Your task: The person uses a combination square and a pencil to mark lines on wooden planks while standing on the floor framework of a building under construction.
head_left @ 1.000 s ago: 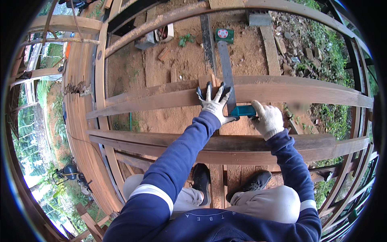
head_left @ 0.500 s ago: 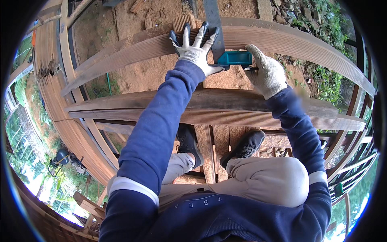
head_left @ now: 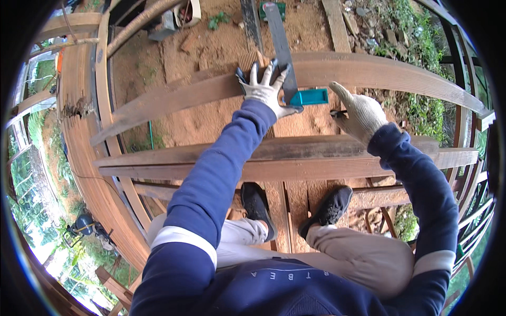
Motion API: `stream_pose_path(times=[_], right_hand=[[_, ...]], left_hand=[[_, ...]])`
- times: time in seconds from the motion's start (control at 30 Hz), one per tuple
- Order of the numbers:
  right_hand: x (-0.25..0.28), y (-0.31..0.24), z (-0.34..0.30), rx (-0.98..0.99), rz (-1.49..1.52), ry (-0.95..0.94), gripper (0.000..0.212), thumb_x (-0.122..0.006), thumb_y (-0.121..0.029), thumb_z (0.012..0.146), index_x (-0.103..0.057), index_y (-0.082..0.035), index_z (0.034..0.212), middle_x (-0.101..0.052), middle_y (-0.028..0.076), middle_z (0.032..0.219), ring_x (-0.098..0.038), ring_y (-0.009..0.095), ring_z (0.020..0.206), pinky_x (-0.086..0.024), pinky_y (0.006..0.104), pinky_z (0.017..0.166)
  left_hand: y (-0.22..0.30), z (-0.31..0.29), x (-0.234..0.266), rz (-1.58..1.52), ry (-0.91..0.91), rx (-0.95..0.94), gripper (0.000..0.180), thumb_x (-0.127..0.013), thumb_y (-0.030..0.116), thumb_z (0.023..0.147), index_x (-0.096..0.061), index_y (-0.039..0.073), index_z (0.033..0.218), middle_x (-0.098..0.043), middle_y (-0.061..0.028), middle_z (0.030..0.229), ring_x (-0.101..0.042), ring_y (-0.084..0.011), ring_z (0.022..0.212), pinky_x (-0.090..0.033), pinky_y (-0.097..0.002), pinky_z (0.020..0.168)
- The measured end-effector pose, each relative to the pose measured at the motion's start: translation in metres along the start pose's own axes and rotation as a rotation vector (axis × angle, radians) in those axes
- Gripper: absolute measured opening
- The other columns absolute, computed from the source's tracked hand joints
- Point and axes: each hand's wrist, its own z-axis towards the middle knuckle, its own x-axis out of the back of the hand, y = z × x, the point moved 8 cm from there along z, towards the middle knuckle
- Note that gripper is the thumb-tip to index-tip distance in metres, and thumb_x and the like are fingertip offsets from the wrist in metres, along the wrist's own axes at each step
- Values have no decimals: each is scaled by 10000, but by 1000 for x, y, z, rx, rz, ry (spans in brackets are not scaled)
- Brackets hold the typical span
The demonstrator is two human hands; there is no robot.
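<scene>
A try square with a teal handle (head_left: 313, 97) and a long grey metal blade (head_left: 279, 45) lies across the far wooden beam (head_left: 379, 71). The blade reaches past the beam's far edge, and the handle sits at its near edge. My left hand (head_left: 262, 92), in a white glove with dark fingertips, is spread over the beam. It holds the square in place, fingertips beside the blade and thumb against the handle. To the right of the handle, apart from it, my gloved right hand (head_left: 361, 113) has its index finger stretched out and its thumb apart. Its other fingers are hidden.
A second beam (head_left: 295, 169) runs parallel, nearer me. Below it, my dark shoes (head_left: 328, 210) stand on wooden planks. A long timber (head_left: 95, 158) runs down the left side. Beyond the beams lies bare soil (head_left: 211, 45), with rubble and plants (head_left: 416, 52) at right.
My right hand has come away from the square's handle, moving right and toward me. My left hand stays on the beam and square. The whole view has shifted.
</scene>
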Motion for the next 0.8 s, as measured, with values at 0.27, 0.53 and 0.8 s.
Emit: stream_pose_path(times=[0.27,0.53,0.8], right_hand=[[-1,2,7,-97,90,205,775,-791,-306,847,-439,-124,1513,-726,214,900,-722,392,858,-575,486,757],[-26,-11,12,-155,307,398,807,-808,-175,784,-467,-130,1514,-716,218,922,-713,401,832,-571,465,736],[-25,-18,18,-112,371,396,798,-805,-250,794,-477,-127,1511,-723,190,1066,-728,339,858,-586,419,746]], left_hand=[[-1,-1,-3,4,11,-24,1249,-612,962,615,-203,391,1647,-177,-10,1725,-137,-374,1564,74,-730,1209],[-6,-3,2,-29,36,-53,1208,-653,913,643,-222,393,1645,-199,-33,1723,-147,-406,1560,91,-738,1200],[-6,-6,4,-46,87,-76,1164,-609,923,670,-282,357,1634,-225,-32,1708,-181,-417,1541,105,-751,1192]])
